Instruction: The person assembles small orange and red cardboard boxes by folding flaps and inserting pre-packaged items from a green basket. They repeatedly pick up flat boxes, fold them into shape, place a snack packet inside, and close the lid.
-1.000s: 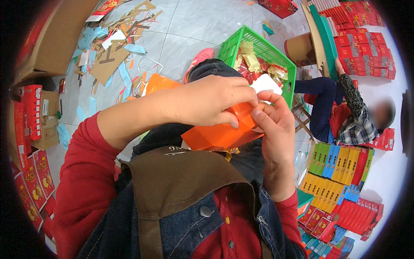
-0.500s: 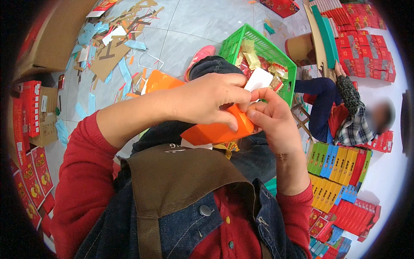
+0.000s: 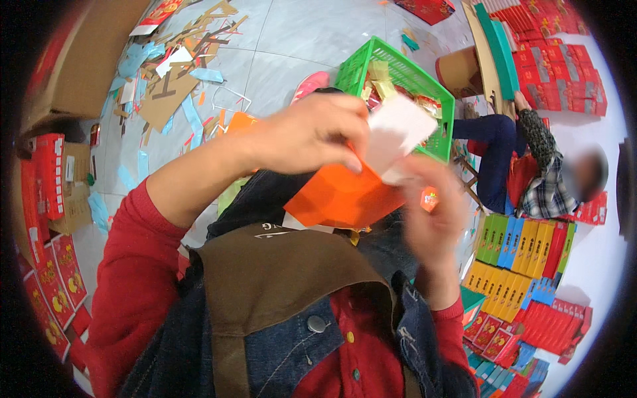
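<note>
My left hand (image 3: 315, 136) pinches a folded orange card piece (image 3: 342, 196) between thumb and fingers, above my lap. A white panel (image 3: 405, 126) stands up from the orange piece on its far right side. My right hand (image 3: 434, 205) is at the right end of the card, smeared by motion; its fingers are too blurred to show whether they grip it. Beside that hand shows a small shiny orange-red packet (image 3: 430, 198). A brown apron (image 3: 285, 272) covers my front.
A green plastic crate (image 3: 418, 66) with gold and red wrapped packets stands just beyond my hands. Cardboard and paper scraps (image 3: 172, 86) litter the floor at far left. Coloured boxes (image 3: 517, 245) are stacked at right, near a seated person (image 3: 531, 159). A large carton (image 3: 86, 60) stands at left.
The orange piece has opened wider, and its white panel shows larger. My right hand has drawn back from my left, down and slightly to the right. The small packet has come into view.
</note>
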The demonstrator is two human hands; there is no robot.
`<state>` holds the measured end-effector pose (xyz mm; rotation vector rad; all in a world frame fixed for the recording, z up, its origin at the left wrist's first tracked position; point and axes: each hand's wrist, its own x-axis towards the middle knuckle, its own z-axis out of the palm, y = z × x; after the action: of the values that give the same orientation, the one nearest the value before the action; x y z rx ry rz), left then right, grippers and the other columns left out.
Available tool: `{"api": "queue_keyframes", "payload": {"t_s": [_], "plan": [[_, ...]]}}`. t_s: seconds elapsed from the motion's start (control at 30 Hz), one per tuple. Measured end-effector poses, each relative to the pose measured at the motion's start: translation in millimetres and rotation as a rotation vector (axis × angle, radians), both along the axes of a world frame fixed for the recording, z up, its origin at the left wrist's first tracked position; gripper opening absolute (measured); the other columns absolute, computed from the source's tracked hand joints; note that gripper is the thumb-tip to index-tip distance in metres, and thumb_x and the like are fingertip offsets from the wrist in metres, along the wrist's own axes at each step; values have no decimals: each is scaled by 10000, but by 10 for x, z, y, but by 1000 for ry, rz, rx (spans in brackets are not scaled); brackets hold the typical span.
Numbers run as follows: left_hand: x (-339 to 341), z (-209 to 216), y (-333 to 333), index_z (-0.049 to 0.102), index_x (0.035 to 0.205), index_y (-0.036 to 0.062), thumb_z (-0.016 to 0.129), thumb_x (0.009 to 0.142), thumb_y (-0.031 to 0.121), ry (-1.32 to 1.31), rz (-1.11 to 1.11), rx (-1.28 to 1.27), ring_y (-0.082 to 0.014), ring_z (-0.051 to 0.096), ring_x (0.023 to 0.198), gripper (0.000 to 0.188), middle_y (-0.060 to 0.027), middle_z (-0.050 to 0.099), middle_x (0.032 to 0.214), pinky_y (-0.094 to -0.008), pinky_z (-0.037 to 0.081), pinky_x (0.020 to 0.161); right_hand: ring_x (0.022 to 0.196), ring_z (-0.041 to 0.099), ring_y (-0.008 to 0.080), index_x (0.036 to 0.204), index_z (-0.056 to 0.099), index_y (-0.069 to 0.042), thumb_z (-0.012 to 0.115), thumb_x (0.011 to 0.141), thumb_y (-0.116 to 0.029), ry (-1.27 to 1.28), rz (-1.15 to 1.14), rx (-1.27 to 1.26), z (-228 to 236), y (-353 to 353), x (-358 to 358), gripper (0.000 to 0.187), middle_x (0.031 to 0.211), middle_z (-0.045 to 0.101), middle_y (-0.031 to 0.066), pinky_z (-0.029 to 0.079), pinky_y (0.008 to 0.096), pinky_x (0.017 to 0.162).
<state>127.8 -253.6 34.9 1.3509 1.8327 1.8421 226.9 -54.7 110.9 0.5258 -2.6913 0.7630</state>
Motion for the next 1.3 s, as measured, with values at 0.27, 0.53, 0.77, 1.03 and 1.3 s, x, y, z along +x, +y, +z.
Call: {"api": "queue_keyframes", "payload": {"t_s": [0.27,0.53,0.77,1.03,1.3], "plan": [[-162,-474,192,547,1165,41,599,882,113,-673,-130,182,-142,534,1062,297,-68,567,1132,-321,419,935,1328,318,257,1464,102,-34,673,779,-253,-440,29,-1053,-642,303,67,919,1448,292,159,261,384,1088],[530,-255,342,188,1432,65,770,750,227,-525,198,193,-203,390,1235,911,-114,396,1322,-351,328,1027,1236,431,245,1442,112,-20,595,841,-240,-345,26,-845,-558,112,246,802,1396,356,156,357,373,1017],[456,-97,277,304,1364,67,731,789,161,-571,-88,232,-139,450,1134,721,-65,466,1219,-302,375,962,1040,527,148,1281,454,1,407,958,-318,-390,109,-593,-387,430,95,457,1193,530,83,410,261,886],[445,-231,389,359,1307,43,641,863,193,-619,120,164,-150,492,1089,547,-63,504,1169,-298,392,943,1007,504,131,1242,439,5,513,858,-77,-285,29,-677,-683,486,101,399,1088,487,57,409,249,862],[343,-129,509,328,1286,65,609,880,85,-784,-16,167,-143,514,1039,494,-83,518,1144,-307,423,910,1224,453,268,1243,503,13,479,933,-404,-393,104,-1307,-631,641,-313,520,1312,469,190,362,388,1022]]}}
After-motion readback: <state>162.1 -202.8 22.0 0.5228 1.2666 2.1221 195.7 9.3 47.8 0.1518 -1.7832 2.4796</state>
